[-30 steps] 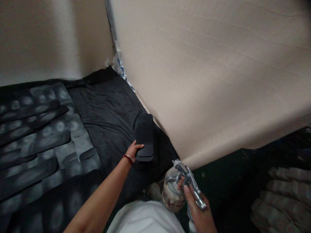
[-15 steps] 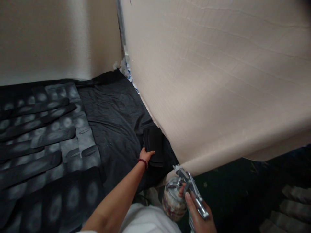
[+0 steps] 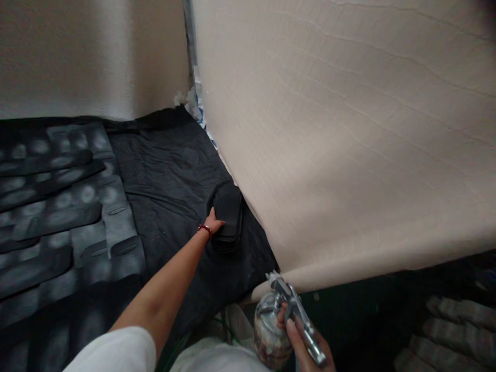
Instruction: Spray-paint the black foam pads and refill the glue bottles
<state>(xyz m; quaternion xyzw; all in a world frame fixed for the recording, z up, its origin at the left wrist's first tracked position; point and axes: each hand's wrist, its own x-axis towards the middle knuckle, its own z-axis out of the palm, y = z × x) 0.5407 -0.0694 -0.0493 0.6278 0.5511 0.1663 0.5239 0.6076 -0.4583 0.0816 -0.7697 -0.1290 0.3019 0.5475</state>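
Black pads [image 3: 228,209], stacked, a bit right of frame center and slightly below mid-height; edges visible at the stack's lower end (exact count can't be told). Left hand [image 3: 213,222] on the near left part of the stack, thumb lying over the top pad, other fingers mostly hidden at the side, so can't tell if they are clamped. Red bracelet [image 3: 204,228] on that wrist.

Under the stack: black cloth [image 3: 170,181], wrinkled, running from upper left toward lower center. Left side of frame: dark padded pieces [image 3: 62,206] laid out in overlapping rows, pale hazy spots on many, slits in a few.

Lower center-right: spray gun [image 3: 296,310], metal, in right hand [image 3: 306,343], fingers wrapped around its handle, nozzle end pointing up-left. Stained cup [image 3: 271,330] hangs under the gun, left of the fingers.

Beige sheet [image 3: 329,139] fills upper right, its lower left edge running along the cloth, just beside the stack. Another pale panel [image 3: 77,57] upper left. Lower right corner: pale bundles [image 3: 449,330] in a dim area, blurry. White clothing [image 3: 120,349] at bottom, left of center.
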